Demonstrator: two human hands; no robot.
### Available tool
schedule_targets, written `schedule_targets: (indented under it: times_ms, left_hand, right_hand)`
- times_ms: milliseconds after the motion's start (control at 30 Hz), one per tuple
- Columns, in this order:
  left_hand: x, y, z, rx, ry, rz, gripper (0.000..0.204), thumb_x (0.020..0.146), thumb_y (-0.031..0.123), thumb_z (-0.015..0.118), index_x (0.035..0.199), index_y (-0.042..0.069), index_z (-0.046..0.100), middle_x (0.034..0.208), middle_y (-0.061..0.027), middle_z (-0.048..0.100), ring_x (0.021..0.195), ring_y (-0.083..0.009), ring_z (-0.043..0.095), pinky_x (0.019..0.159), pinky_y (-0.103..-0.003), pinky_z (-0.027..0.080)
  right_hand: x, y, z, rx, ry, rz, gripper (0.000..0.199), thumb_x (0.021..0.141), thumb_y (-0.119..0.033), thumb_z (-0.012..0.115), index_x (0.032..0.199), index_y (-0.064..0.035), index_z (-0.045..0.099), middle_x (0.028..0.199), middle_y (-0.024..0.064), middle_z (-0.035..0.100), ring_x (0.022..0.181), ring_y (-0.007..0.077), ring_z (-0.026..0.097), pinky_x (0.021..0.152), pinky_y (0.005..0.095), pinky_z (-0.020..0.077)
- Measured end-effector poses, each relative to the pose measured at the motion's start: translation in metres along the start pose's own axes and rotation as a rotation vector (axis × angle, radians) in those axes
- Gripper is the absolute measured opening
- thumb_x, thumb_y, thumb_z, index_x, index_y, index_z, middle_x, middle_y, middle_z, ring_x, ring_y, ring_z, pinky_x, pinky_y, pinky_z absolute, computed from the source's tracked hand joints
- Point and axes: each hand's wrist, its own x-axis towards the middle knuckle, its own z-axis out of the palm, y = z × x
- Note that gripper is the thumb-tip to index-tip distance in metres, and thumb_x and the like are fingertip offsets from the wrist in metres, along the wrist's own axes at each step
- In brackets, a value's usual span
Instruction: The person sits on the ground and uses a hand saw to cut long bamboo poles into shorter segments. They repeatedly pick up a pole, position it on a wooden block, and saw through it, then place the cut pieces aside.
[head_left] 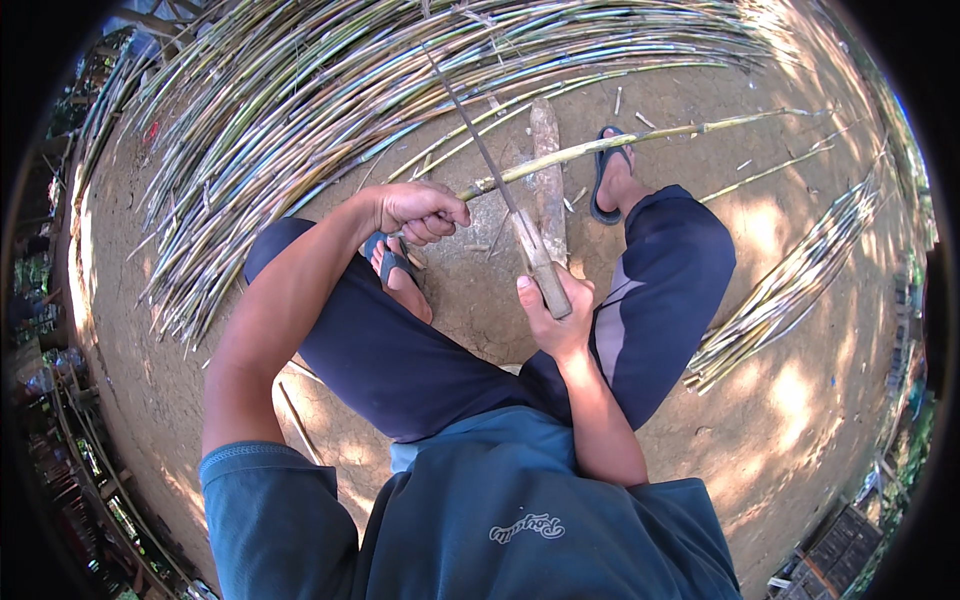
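Observation:
My left hand is closed around the near end of a long green-yellow bamboo pole. The pole runs off to the far right and lies across a short log on the ground. In my right hand is the wooden handle of a long-bladed knife, its dark blade seen almost edge-on and pointing away to the upper left. The blade crosses the pole just right of my left fist; whether it touches the pole I cannot tell.
A broad heap of bamboo poles covers the ground ahead and to the left. To the right lies a smaller bundle of thin sticks. A single thin cane rests beyond my right knee. My sandalled feet flank the log; small offcuts are scattered nearby.

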Motion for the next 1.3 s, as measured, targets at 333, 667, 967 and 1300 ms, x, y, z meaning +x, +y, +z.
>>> schedule_targets:
  times_ms: [333, 667, 967, 1300]
  left_hand:
    - [0.037, -0.047, 0.024, 0.197, 0.162, 0.016, 0.027, 0.082, 0.017, 0.062, 0.059, 0.012, 0.048, 0.05, 0.0052, 0.039, 0.039, -0.0055, 0.033, 0.036, -0.027, 0.022]
    - [0.016, -0.051, 0.046, -0.182, 0.029, -0.073, 0.037, 0.093, 0.019, 0.051, 0.062, 0.017, 0.032, 0.05, 0.0074, 0.026, 0.039, -0.0058, 0.023, 0.037, -0.026, 0.017]
    - [0.019, -0.072, 0.031, -0.184, -0.043, -0.121, 0.04, 0.094, 0.024, 0.048, 0.059, 0.017, 0.03, 0.049, 0.0053, 0.027, 0.037, -0.007, 0.023, 0.035, -0.027, 0.017]
    - [0.015, -0.079, 0.031, -0.244, -0.071, -0.112, 0.042, 0.095, 0.028, 0.043, 0.057, 0.02, 0.027, 0.049, 0.0083, 0.027, 0.038, -0.0036, 0.024, 0.033, -0.023, 0.017]
  right_hand:
    - [-0.005, 0.012, 0.006, -0.071, 0.025, 0.047, 0.017, 0.083, -0.013, 0.07, 0.074, -0.0029, 0.061, 0.052, 0.0091, 0.053, 0.043, 0.0201, 0.054, 0.046, 0.0339, 0.043]
    - [0.032, 0.033, 0.01, -0.296, 0.193, -0.174, 0.021, 0.083, -0.017, 0.071, 0.077, -0.0051, 0.055, 0.061, 0.0142, 0.055, 0.054, 0.0351, 0.059, 0.051, 0.0426, 0.0454]
    - [0.026, 0.04, 0.012, -0.27, 0.148, -0.094, 0.024, 0.081, -0.015, 0.072, 0.074, -0.0043, 0.052, 0.065, 0.0157, 0.056, 0.058, 0.0369, 0.059, 0.052, 0.0426, 0.0443]
    - [0.044, 0.042, 0.016, -0.468, -0.114, -0.241, 0.03, 0.077, -0.015, 0.078, 0.104, -0.0075, 0.068, 0.081, 0.0128, 0.069, 0.071, 0.0329, 0.067, 0.064, 0.0409, 0.0516]
